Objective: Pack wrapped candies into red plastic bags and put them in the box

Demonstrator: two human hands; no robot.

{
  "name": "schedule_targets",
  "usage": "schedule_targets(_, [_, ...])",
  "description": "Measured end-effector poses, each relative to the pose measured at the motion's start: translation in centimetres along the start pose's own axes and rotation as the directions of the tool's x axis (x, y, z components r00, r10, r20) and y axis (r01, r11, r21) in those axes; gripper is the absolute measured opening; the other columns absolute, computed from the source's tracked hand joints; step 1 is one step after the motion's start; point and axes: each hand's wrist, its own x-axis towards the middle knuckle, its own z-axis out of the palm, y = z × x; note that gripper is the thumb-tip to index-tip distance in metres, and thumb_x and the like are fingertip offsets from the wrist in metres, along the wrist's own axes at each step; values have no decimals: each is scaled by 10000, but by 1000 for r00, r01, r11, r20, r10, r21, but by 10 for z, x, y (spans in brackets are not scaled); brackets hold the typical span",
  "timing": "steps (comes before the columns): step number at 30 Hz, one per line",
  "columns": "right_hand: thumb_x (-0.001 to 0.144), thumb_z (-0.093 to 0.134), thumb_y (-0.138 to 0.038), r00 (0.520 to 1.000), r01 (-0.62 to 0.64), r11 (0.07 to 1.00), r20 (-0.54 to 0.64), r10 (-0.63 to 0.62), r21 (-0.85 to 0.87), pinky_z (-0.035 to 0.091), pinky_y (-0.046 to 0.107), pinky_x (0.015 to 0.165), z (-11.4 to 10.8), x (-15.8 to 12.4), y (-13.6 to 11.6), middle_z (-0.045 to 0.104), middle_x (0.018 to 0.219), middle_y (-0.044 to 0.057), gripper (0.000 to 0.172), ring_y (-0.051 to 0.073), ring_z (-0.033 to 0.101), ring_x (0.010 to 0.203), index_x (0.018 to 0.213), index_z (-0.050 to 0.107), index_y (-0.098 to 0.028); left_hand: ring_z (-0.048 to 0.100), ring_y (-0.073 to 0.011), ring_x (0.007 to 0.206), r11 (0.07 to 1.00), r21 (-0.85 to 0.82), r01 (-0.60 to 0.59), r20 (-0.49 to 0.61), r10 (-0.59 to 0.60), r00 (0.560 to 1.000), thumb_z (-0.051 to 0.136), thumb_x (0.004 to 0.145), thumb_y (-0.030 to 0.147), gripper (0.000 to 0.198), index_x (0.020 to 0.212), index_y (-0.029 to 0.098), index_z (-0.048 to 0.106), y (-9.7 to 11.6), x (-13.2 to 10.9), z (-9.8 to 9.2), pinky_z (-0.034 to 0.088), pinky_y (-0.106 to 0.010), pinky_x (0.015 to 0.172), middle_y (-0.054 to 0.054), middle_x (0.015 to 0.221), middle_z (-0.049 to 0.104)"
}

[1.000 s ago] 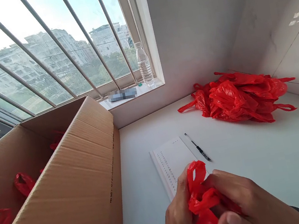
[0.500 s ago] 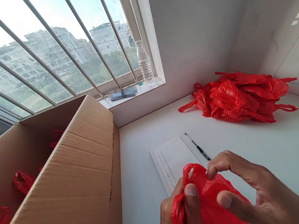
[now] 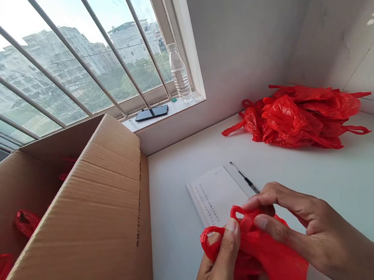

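Red bag (image 3: 276, 259) is held at the near end of the notebook (image 3: 217, 190), part of which is covered by bag and hands. Left hand (image 3: 218, 271): closed, bag gathered under the thumb, two handle loops poking out past it. Right hand (image 3: 319, 232): half curled, thumb and fingers a little apart, plastic touched near the upper loop; whether it is firmly pinched cannot be told.

Bag judged thin, very light, limp, somewhat slippery; easily creased, may be torn if tugged hard or stretched at the loops. Best gripped by the bunched part below the loops, where layers are doubled; single edges are likely to be slid off.

Pen (image 3: 245, 179) is laid just right of the notebook. Pile of red bags (image 3: 301, 116) is heaped beyond it, to the right. Box (image 3: 94, 251) is placed left of it, more red plastic (image 3: 27, 223) seen inside. Phone (image 3: 151, 113) and bottle (image 3: 181, 79) are set beyond it, on the sill.
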Motion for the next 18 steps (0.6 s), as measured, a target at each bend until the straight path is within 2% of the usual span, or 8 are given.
schedule_targets(2, [1010,597,-273,983,178,984,-33,-179,-29,566,196,837,-1,-3,-1,631,935,-28,96,120,658,923,1022,670,-333,523,-126,499,998,7,-66,98,65,993,661,915,608,480,739,166,725,5,3,1,460,-212,587,-7,479,563])
schedule_targets(4, [988,619,-195,939,336,939,-50,-339,-71,563,218,902,-1,-7,-3,612,899,-26,142,129,651,957,1021,653,-329,567,-137,559,988,13,-156,151,152,977,640,931,608,461,921,158,741,8,4,0,461,-215,604,-20,568,620])
schedule_targets(7, [975,640,-185,906,423,901,11,-424,-92,554,234,957,1,-13,-2,596,898,-15,142,145,650,1035,1007,630,-324,565,-129,680,973,60,-221,173,208,963,696,910,570,416,980,163,744,11,4,-2,475,-211,644,-28,759,642])
schedule_targets(9, [958,684,-293,927,374,923,34,-372,-87,554,251,995,2,-14,4,627,1095,7,215,170,630,1171,1147,605,-358,543,-107,701,956,133,-262,193,234,953,755,885,521,366,898,155,742,13,3,-5,451,-185,658,-21,784,630])
schedule_targets(12, [839,798,-394,967,216,969,167,-195,-119,540,367,1078,3,-11,15,538,1457,47,756,258,522,1385,1479,395,-400,559,-95,684,921,212,-327,259,270,928,773,891,434,257,883,179,738,14,2,-9,433,-174,650,-13,764,643])
schedule_targets(13, [801,821,-362,965,157,977,232,-122,-141,525,415,1099,3,-9,19,520,1500,53,851,290,474,1433,1516,360,-394,575,-101,692,890,250,-380,284,308,908,756,906,403,221,874,184,743,13,2,-10,440,-181,653,-19,778,652])
schedule_targets(15, [780,799,-275,944,44,988,330,8,-149,492,476,1128,4,-5,22,566,1471,58,795,320,427,1466,1486,442,-358,612,-123,733,772,363,-521,325,420,848,703,935,338,166,872,194,758,11,3,-15,463,-203,680,-36,830,673])
schedule_targets(18, [850,708,-261,920,-84,996,380,93,-40,503,451,1102,4,-2,21,660,1331,69,486,290,562,1330,1326,613,-294,641,-131,753,520,516,-681,390,565,727,653,934,217,97,954,234,747,6,7,-24,470,-213,691,-21,863,695])
